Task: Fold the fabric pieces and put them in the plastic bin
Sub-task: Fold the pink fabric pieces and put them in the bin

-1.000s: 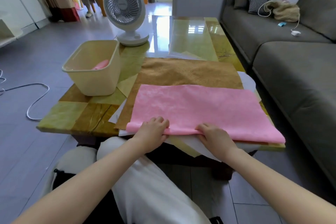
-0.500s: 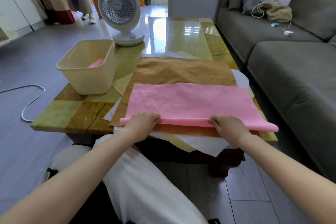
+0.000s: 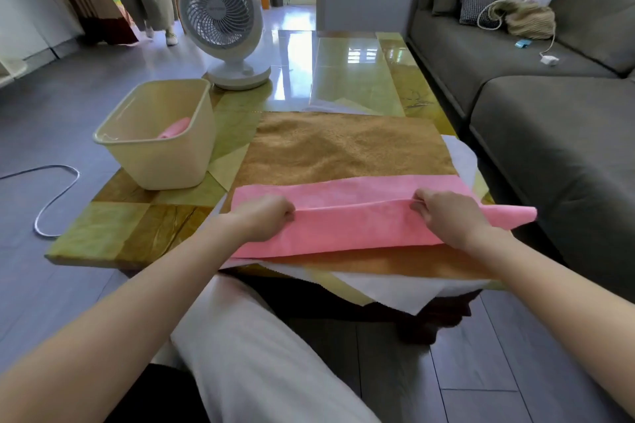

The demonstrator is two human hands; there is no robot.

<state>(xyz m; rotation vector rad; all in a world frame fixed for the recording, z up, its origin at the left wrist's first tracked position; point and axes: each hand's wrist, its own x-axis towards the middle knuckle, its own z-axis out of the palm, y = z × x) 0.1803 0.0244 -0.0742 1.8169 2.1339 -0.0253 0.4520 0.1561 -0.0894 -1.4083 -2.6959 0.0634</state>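
A pink fabric piece (image 3: 354, 221) lies across the near part of the table, doubled over on itself. My left hand (image 3: 263, 216) grips its raised edge on the left and my right hand (image 3: 446, 216) grips the same edge on the right. Under it lies a brown fabric piece (image 3: 343, 148), and white and pale yellow pieces (image 3: 395, 288) hang over the table's near edge. The cream plastic bin (image 3: 154, 161) stands at the table's left side with a folded pink piece (image 3: 175, 127) inside.
A white desk fan (image 3: 223, 27) stands at the far left of the glossy table (image 3: 343, 62). A grey sofa (image 3: 549, 113) runs along the right. A cable (image 3: 55, 196) loops on the floor at left. A person stands in the far background.
Both hands have carried the pink fabric's near edge up and away from me, so the piece now lies folded over and more brown fabric shows behind it.
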